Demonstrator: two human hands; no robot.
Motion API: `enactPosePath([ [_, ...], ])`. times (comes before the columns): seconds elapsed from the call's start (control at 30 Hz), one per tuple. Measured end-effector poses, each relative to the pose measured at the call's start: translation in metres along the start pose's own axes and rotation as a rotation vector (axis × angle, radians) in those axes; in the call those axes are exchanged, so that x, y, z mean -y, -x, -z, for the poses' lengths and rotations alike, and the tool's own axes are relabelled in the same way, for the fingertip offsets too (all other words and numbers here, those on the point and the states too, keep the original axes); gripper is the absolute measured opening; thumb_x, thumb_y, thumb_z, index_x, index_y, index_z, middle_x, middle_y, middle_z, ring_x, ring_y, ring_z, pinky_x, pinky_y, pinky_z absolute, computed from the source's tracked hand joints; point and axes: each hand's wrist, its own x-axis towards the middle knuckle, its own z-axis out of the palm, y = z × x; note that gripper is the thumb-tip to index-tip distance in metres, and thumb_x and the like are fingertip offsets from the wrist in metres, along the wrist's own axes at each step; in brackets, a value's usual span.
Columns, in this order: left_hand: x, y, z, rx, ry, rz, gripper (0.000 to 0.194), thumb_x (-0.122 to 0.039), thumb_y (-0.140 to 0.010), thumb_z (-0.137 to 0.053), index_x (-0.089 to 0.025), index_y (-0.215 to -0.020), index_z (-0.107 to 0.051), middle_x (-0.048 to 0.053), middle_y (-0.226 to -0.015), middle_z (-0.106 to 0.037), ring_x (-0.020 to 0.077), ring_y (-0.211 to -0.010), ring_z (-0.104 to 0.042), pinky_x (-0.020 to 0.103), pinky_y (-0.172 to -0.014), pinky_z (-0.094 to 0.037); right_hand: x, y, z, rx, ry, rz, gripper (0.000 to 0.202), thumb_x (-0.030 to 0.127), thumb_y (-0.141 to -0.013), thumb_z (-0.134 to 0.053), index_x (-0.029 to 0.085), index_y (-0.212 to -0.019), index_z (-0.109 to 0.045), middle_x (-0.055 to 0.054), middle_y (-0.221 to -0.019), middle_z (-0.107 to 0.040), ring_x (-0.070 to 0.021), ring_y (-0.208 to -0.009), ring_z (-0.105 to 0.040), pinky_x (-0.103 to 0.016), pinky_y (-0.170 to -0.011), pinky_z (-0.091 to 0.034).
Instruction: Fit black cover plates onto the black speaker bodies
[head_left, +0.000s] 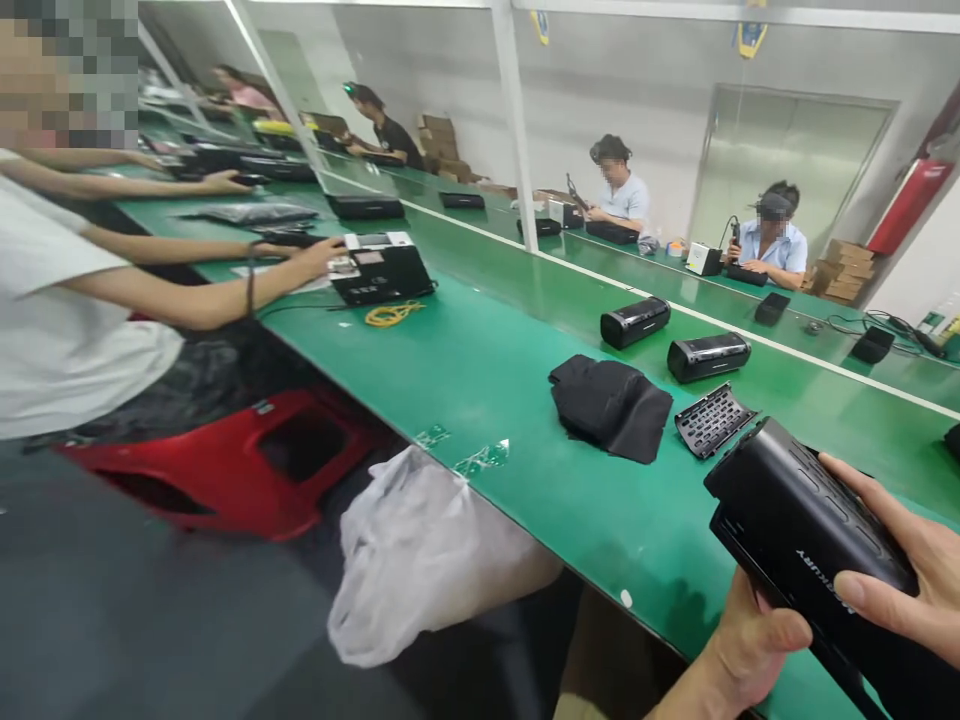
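- Fingers (pixel 874 590) of your right hand (pixel 911 560) wrap over the top of the long black plastic speaker housing (pixel 806 520), fingertips pressing its printed side; your left hand (pixel 750 640) clenches the same housing from beneath, thumb across its lower edge.
- Location: the housing sits at four o'clock in the view, held clear above the near edge of the green conveyor table (pixel 480 380), tilted with one end toward eleven o'clock.
- At twelve o'clock from that end a black perforated grille panel (pixel 712 418) lies on the table, apart from the housing; a folded black cloth (pixel 611 405) lies just beside it at nine o'clock.
- Two finished black cylindrical units (pixel 634 322) (pixel 708 357) rest farther off, at about eleven o'clock from your hands.
- Advice: keep the lower hand carrying the weight and the upper fingers only steadying, so that the surface is not marked; judged from the grip, turning it slowly over the table would be safest.
- A co-worker's hand (pixel 319 258) at ten o'clock touches a black and white boxed device (pixel 381 265).
- Hidden: the housing's far end and your right wrist are cut off by the frame edge. The underside cannot be seen, and the lettering is upside down and only partly legible.
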Motion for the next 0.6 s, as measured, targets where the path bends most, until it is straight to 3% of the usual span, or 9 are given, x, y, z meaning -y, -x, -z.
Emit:
enactPosePath([
  [0.17, 0.001, 0.004, 0.008, -0.020, 0.016, -0.050, 0.096, -0.047, -0.070, -0.095, -0.017, -0.150, -0.054, 0.017, -0.138, -0.059, 0.0384, -0.142, -0.047, 0.052, -0.127, -0.032, 0.000, -0.008, -0.009, 0.026, 0.130, 0.080, 0.109, 0.100, -0.073, -0.031, 0.050, -0.164, 0.004, 0.012, -0.166, -0.025, -0.0192, -0.146, -0.047, -0.039, -0.122, -0.044],
  [0.33, -0.001, 0.002, 0.013, -0.057, 0.026, -0.050, 0.098, -0.051, -0.065, -0.097, -0.015, -0.147, -0.058, 0.019, -0.131, -0.063, 0.0406, -0.136, -0.053, 0.055, -0.123, -0.036, -0.010, -0.013, -0.018, 0.039, 0.165, 0.138, 0.102, 0.095, -0.082, -0.028, 0.050, -0.164, 0.011, 0.009, -0.165, -0.031, -0.0225, -0.141, -0.052, -0.044, -0.121, -0.046],
  [0.5, 0.000, -0.004, 0.015, -0.093, 0.021, -0.050, 0.090, -0.050, -0.064, -0.097, -0.016, -0.141, -0.063, 0.017, -0.133, -0.062, 0.0393, -0.137, -0.053, 0.051, -0.123, -0.039, -0.010, -0.021, -0.012, 0.078, 0.141, 0.145, 0.105, 0.093, -0.085, -0.030, 0.042, -0.167, 0.011, 0.002, -0.165, -0.032, -0.0245, -0.137, -0.057, -0.043, -0.114, -0.052],
  [0.53, 0.000, -0.004, 0.016, -0.097, 0.014, -0.047, 0.088, -0.049, -0.065, -0.097, -0.015, -0.140, -0.063, 0.017, -0.133, -0.063, 0.0394, -0.135, -0.054, 0.052, -0.122, -0.039, -0.014, -0.022, -0.010, 0.048, 0.136, 0.191, 0.101, 0.090, -0.087, -0.034, 0.044, -0.167, 0.007, 0.003, -0.164, -0.033, -0.0242, -0.135, -0.058, -0.042, -0.112, -0.054],
  [0.6, -0.003, -0.006, 0.018, -0.095, -0.015, -0.053, 0.088, -0.045, -0.066, -0.097, -0.015, -0.141, -0.062, 0.017, -0.130, -0.065, 0.0392, -0.133, -0.056, 0.053, -0.121, -0.040, -0.025, -0.017, -0.012, -0.138, 0.134, 0.343, 0.090, 0.083, -0.090, -0.046, 0.052, -0.165, -0.008, 0.004, -0.163, -0.036, -0.0258, -0.133, -0.060, -0.043, -0.105, -0.059],
])
